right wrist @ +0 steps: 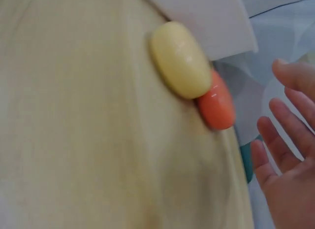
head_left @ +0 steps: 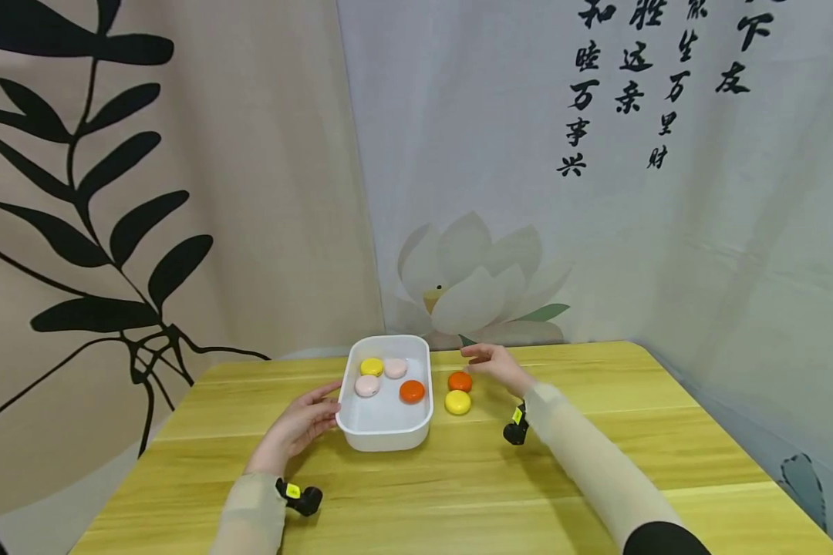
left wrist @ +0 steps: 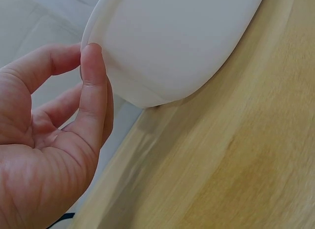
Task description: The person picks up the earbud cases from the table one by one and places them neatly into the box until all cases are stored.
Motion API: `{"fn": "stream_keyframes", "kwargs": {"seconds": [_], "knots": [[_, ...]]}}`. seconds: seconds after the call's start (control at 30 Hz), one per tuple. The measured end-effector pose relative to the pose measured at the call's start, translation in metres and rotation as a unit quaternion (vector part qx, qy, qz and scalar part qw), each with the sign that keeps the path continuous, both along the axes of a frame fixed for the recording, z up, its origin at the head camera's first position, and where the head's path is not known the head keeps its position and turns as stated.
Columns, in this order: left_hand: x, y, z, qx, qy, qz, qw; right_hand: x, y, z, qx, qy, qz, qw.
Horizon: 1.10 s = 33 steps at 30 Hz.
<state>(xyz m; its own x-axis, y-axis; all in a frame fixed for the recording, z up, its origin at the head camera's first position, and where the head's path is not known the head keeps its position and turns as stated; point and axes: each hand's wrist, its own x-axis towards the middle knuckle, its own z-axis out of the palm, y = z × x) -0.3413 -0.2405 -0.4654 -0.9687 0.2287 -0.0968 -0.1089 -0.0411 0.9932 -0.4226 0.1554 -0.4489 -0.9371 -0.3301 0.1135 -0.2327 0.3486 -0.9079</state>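
A white plastic box [head_left: 383, 430] stands on the table, its short side toward me. My left hand [head_left: 304, 425] is at its left side, thumb and fingers pinching the rim in the left wrist view [left wrist: 59, 111]. Inside the box lie a yellow round piece [head_left: 371, 367], two pale pink ones [head_left: 396, 368] and an orange one [head_left: 412, 391]. To the right of the box, another orange round piece [head_left: 460, 381] and a yellow one [head_left: 457, 402] lie side by side. My right hand [head_left: 497, 365] hovers beside the orange piece, fingers spread and holding nothing in the right wrist view [right wrist: 290, 135].
The wooden table [head_left: 569, 462] reaches back to a hanging curtain [head_left: 284, 193] with a printed plant, flower and writing. Black wrist cameras [head_left: 304, 501] are strapped to both wrists.
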Motion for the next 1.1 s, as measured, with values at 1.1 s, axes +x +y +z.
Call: {"fn": "stream_keyframes", "kwargs": {"seconds": [1.1], "knots": [[-0.002,0.001,-0.002,-0.008,-0.015,0.015,0.9997,-0.005,-0.015,-0.033,0.039,-0.025,-0.023,0.9987]]}}
